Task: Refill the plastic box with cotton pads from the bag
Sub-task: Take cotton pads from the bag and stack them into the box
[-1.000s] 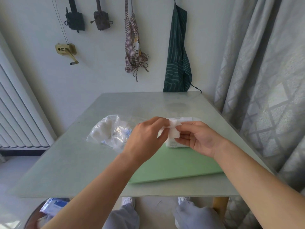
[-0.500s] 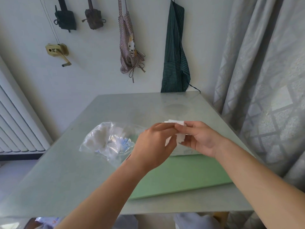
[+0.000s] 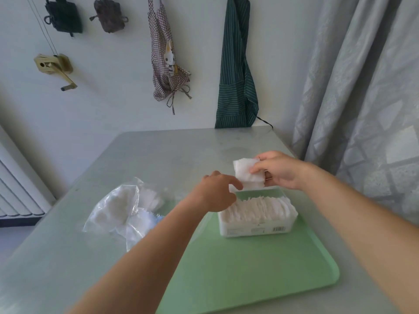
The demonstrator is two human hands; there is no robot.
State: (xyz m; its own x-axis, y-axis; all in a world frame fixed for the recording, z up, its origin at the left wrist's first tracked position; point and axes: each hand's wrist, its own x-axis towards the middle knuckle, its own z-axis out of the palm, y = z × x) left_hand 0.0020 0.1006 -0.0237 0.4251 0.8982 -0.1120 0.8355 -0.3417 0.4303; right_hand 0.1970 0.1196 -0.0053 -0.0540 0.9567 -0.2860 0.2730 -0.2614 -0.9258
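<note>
A clear plastic box (image 3: 256, 230) stands on a green tray (image 3: 249, 268), packed with upright white cotton pads (image 3: 260, 208). My right hand (image 3: 280, 169) holds a small stack of cotton pads (image 3: 248, 173) just above the box's far edge. My left hand (image 3: 216, 192) hovers at the box's left end, fingers loosely spread, thumb near the held stack; it seems to hold nothing. The crumpled clear bag (image 3: 127, 207) with more pads lies on the table to the left of the tray.
The grey table (image 3: 68, 257) stands against a white wall with hanging aprons (image 3: 235, 71) and pouches. A grey curtain (image 3: 362, 98) hangs close on the right. A radiator (image 3: 15, 189) is at the left.
The hands were together on the stack of pads; now they have parted. My right hand keeps the stack above the box and my left hand has dropped away to the left.
</note>
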